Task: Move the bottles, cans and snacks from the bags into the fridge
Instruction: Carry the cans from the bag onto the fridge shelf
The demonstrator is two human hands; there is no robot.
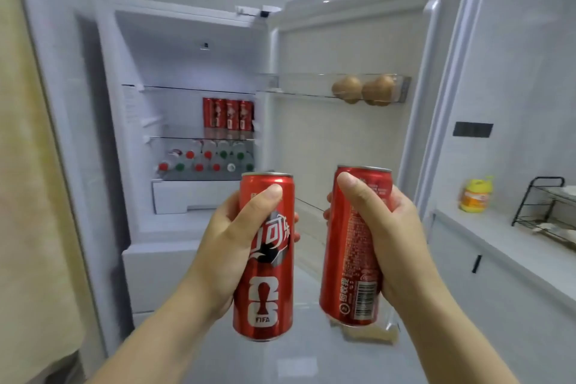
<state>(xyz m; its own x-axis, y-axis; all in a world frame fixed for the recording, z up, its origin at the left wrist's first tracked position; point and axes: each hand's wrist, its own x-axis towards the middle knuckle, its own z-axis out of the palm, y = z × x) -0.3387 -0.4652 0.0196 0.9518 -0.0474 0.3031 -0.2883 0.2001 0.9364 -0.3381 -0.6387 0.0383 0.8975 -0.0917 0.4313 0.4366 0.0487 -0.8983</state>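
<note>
Open fridge (187, 50) ahead, white counter (498, 237) at right; left hand (227, 246) grips red can (268, 274), right hand (392, 227) second can (352, 243).

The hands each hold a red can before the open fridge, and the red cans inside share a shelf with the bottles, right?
Not quite: in the head view the red cans inside stand on the shelf above the bottles. The rest holds.

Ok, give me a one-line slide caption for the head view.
Left hand with the FIFA can and right hand with the barcode can face the open fridge, red cans shelved inside.
</note>
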